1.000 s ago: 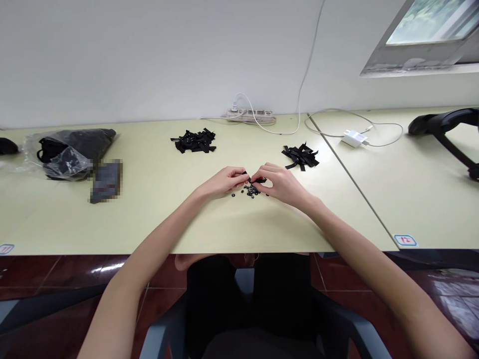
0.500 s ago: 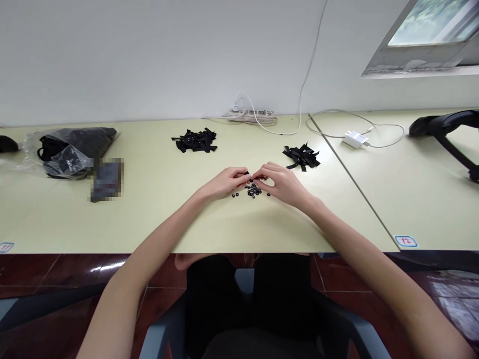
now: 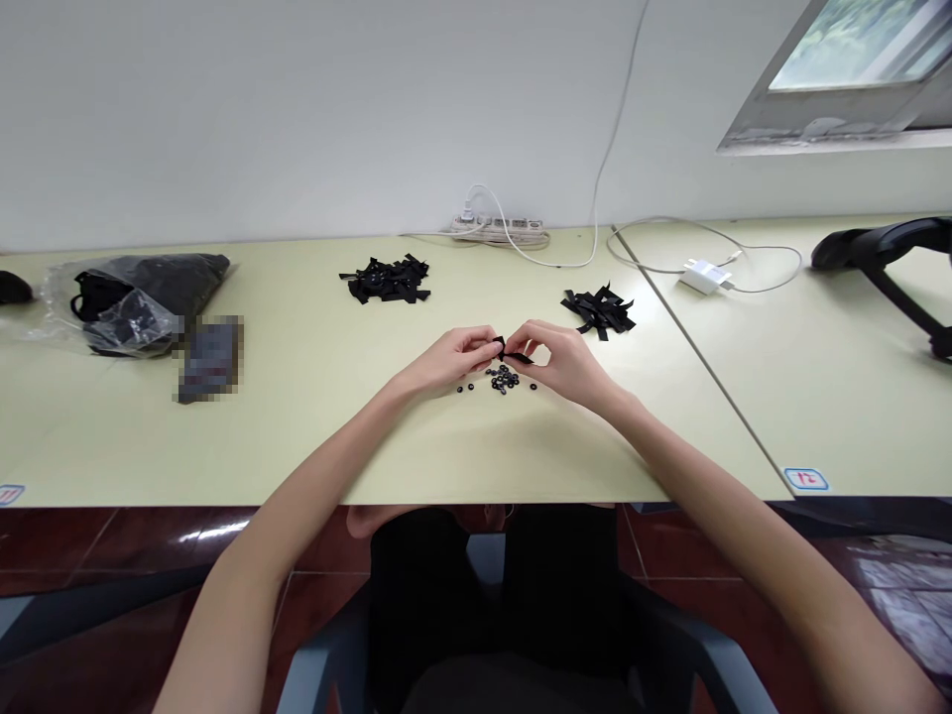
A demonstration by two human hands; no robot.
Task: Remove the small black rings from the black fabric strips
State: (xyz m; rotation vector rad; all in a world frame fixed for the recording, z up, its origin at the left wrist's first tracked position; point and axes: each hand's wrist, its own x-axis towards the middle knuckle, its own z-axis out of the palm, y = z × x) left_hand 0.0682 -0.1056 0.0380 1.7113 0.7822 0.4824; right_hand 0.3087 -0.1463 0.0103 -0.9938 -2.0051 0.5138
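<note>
Between my two hands is a black fabric strip (image 3: 520, 358), pinched from both sides above the table. My left hand (image 3: 462, 355) is closed on its left end with thumb and forefinger. My right hand (image 3: 556, 359) has thumb and fingers closed on the right part of the strip. Whether a small ring sits on the strip between the fingertips, I cannot tell. Just below the hands lies a loose cluster of small black rings (image 3: 504, 380), with a few single ones off to either side.
Piles of black strips lie behind my hands, one at left (image 3: 387, 280) and one at right (image 3: 599, 311). A power strip (image 3: 498, 230) rests by the wall; a white charger (image 3: 705, 277) with cable is at right. A plastic bag (image 3: 141, 302) and blurred dark item (image 3: 211, 359) are left.
My right fingers have shifted and parted somewhat, and more of the black strip now shows between the hands. A single ring at the left has moved slightly left.
</note>
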